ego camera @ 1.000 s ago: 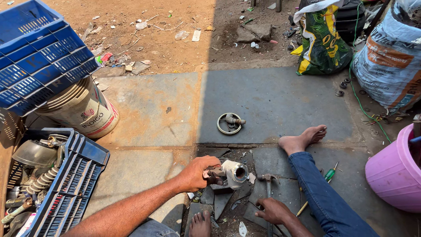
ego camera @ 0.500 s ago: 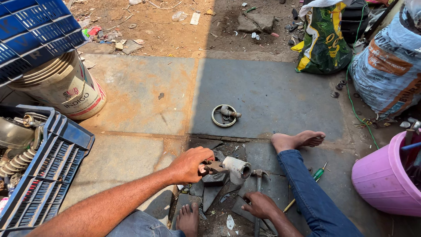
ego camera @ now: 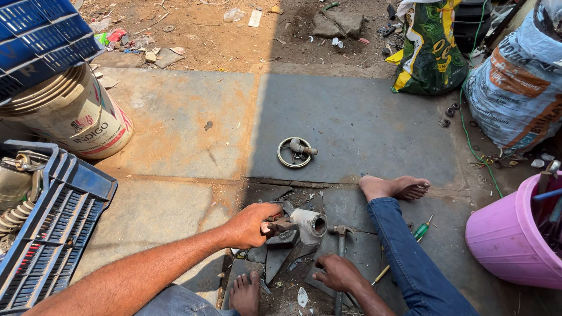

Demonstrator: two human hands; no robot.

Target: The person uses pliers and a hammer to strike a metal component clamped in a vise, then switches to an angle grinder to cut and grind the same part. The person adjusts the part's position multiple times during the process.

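My left hand [ego camera: 250, 224] grips a rusty metal valve-like fitting [ego camera: 298, 225] with a pale cylindrical mouth, held on dark metal scraps [ego camera: 275, 257] on the stone floor. My right hand [ego camera: 338, 272] rests low on the handle of a hammer [ego camera: 341, 235] that lies on the floor, its head pointing away just right of the fitting. My bare feet show at the bottom and to the right, one leg in blue jeans stretched out.
A metal ring with a small fitting [ego camera: 296, 151] lies on the slab ahead. Blue crates [ego camera: 52, 234] with springs and a paint bucket [ego camera: 76, 117] stand left. A pink tub [ego camera: 515, 234], sacks [ego camera: 515, 88] and a green screwdriver [ego camera: 422, 228] are right.
The view has tilted slightly downward. My left hand stays on the fitting; my right hand has shifted a little along the hammer handle.
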